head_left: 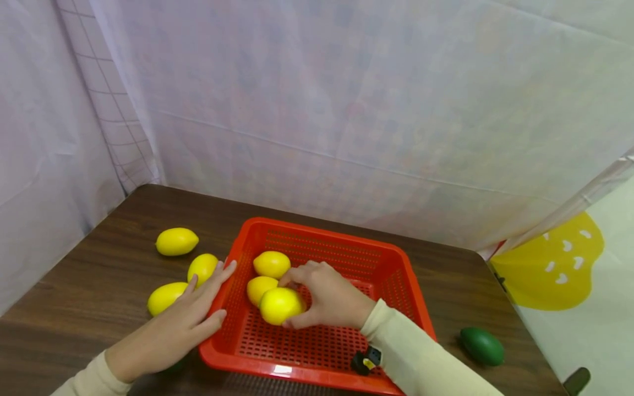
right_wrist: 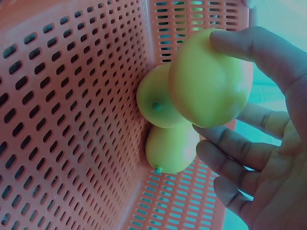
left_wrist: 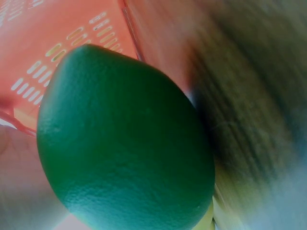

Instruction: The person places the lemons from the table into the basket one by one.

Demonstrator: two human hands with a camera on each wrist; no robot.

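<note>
My right hand (head_left: 329, 300) reaches into the red perforated basket (head_left: 327, 234) and grips a yellow lemon (head_left: 279, 308) between thumb and fingers. In the right wrist view the held lemon (right_wrist: 211, 81) overlaps two others. Those two lemons, one farther back (head_left: 272, 264) and one nearer (head_left: 260, 289), lie by the basket's left wall. Along the left rim, my left hand (head_left: 185, 319) rests against the outside with its fingers extended. A smooth green fruit (left_wrist: 124, 139), pointed at one end, fills much of the left wrist view; its kind is unclear.
Outside the basket to the left are three lemons: one at the back (head_left: 176, 242), one by my fingertips (head_left: 202, 268), and one partly behind my hand (head_left: 165, 298). Another green fruit (head_left: 482, 346) lies right of the basket on the brown wooden table (head_left: 114, 253). Pale curtains (head_left: 346, 110) stand behind.
</note>
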